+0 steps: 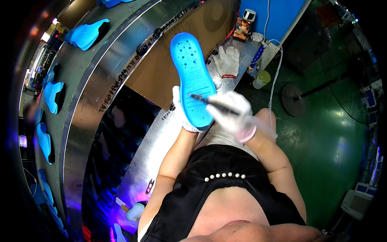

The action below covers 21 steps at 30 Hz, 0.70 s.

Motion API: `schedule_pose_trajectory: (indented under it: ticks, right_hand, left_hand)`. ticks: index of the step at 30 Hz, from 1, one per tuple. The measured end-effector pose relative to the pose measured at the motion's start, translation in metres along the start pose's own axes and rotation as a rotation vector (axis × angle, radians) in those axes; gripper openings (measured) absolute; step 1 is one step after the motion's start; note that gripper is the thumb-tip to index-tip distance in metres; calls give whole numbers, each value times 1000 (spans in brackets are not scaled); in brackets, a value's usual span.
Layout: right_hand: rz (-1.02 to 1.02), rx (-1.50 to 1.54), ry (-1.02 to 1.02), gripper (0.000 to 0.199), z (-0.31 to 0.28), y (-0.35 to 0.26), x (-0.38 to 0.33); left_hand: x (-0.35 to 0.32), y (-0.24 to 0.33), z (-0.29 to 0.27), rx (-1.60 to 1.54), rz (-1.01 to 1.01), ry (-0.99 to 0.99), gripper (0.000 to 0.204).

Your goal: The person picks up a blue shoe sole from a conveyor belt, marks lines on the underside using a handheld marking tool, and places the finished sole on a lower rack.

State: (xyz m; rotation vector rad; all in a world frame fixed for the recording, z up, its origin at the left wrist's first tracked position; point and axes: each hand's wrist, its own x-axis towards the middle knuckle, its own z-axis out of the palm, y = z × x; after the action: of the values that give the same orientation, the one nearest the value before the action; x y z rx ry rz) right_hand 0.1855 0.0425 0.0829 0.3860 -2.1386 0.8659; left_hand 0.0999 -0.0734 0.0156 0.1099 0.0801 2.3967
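Observation:
A bright blue shoe sole point(191, 74) with holes toward its far end and raised ridges lies in my left hand point(187, 123), which wears a white glove. The fingers wrap round the sole's left edge and near end. My gloved right hand point(234, 108), somewhat blurred, closes round a black pen-shaped tool point(200, 98). Its tip points at the ridged middle of the sole; whether it touches cannot be made out. A pale, see-through blur trails beside the right wrist.
Left, a conveyor belt point(76, 80) carries several blue soles point(52, 97) behind a metal rail. A cardboard sheet point(161, 68) leans there. An off-white glove point(227, 60) rests on the metal bench point(151, 139). A white hose point(281, 60) hangs at right, near a yellowish cup point(262, 78) and a fan point(292, 99).

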Motion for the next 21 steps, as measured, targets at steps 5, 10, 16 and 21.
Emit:
schedule_pose_trajectory:
  ticks: [5, 10, 16, 21]
  right_hand:
    - [121, 191, -113, 17, 3, -26, -14]
    - [-46, -28, -362, 23, -9, -24, -17]
    - [116, 167, -392, 21, -10, -19, -9]
    - [91, 183, -389, 17, -16, -31, 2]
  left_hand:
    - [1, 19, 1, 102, -238, -86, 87]
    - [6, 34, 7, 182, -461, -122, 87]
    - [10, 53, 28, 451, -557, 88, 54]
    - [15, 82, 12, 1413, 177, -727, 51]
